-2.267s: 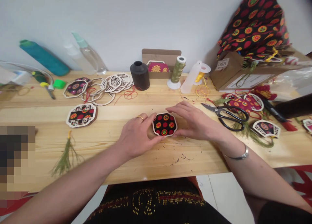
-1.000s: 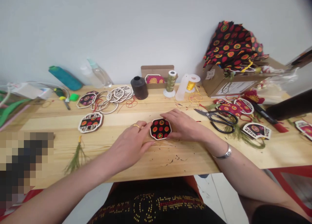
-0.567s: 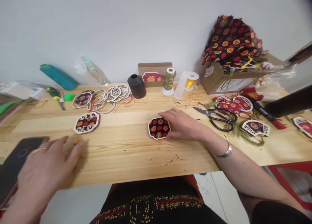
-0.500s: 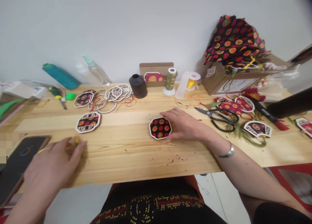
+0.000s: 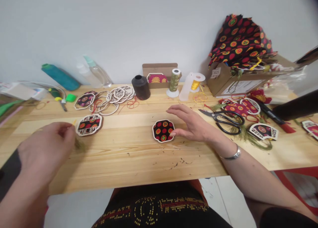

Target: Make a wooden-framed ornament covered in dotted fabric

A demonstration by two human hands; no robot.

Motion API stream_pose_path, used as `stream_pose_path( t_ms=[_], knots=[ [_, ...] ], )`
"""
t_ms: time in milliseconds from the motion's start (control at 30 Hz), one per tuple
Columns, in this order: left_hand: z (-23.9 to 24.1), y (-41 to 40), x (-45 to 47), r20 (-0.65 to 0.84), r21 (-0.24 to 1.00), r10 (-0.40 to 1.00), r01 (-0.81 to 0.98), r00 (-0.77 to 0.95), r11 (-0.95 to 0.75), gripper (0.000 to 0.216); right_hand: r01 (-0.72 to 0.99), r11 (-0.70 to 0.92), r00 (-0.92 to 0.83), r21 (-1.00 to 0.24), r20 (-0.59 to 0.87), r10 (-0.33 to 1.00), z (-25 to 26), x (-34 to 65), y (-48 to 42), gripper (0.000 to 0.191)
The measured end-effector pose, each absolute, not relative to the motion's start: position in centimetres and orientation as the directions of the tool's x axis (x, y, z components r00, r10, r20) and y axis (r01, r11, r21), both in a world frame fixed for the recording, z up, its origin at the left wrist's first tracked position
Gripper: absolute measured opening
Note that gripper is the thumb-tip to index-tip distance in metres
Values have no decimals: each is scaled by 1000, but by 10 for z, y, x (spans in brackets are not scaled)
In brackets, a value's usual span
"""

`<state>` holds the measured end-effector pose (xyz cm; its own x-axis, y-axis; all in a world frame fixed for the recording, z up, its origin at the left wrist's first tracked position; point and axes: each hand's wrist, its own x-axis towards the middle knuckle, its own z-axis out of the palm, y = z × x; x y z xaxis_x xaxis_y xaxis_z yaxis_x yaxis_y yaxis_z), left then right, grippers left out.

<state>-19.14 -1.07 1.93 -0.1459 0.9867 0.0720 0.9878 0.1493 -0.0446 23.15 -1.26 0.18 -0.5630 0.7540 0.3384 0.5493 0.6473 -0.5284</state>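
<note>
My left hand (image 5: 53, 145) is closed, its thumb and fingers pinching a small olive-green tassel (image 5: 79, 144) with a bit of yellow on top. Just beyond those fingers, an ornament (image 5: 89, 124) with a lattice wooden frame over dark patterned fabric lies flat. My right hand (image 5: 186, 123) has its fingers spread apart and holds nothing. Its thumb tip rests at the right edge of a second ornament (image 5: 163, 131), black fabric with red and orange flowers in a plain pale frame.
Black-handled scissors (image 5: 227, 120) lie right of my right hand, near a fan-shaped ornament (image 5: 263, 131). Along the wall stand a black thread cone (image 5: 140, 88), a green spool (image 5: 174, 82) and a cardboard box (image 5: 221, 82) of fabric. Several wooden frames (image 5: 121, 94) are piled at back left.
My left hand has lifted and turned, raising the tassel from the table close to the lattice ornament. My right hand's fingers have come off the flowered ornament and spread wider.
</note>
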Motion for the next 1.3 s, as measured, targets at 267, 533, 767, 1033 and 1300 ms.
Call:
stream_pose_path(
  t_ms=[267,533,767,1033,1300],
  knots=[
    [30,-11,-139,423,-118,900,978,-107,171,42,563,649,-482,-512,435,761,-2,234,-10,52],
    [15,-39,-54,330,96,770,793,545,-602,51,576,620,-561,-533,294,774,-5,238,-6,65],
    [-6,-17,-10,50,282,757,717,652,-637,91,617,632,-652,-470,145,744,-3,233,-8,89],
    [-22,-8,-14,73,364,777,709,625,-604,104,666,584,-636,-464,56,770,-3,229,-9,93],
    [-25,-5,-15,49,432,784,695,619,-575,95,676,598,-640,-430,59,766,-6,227,-10,86]
  ],
)
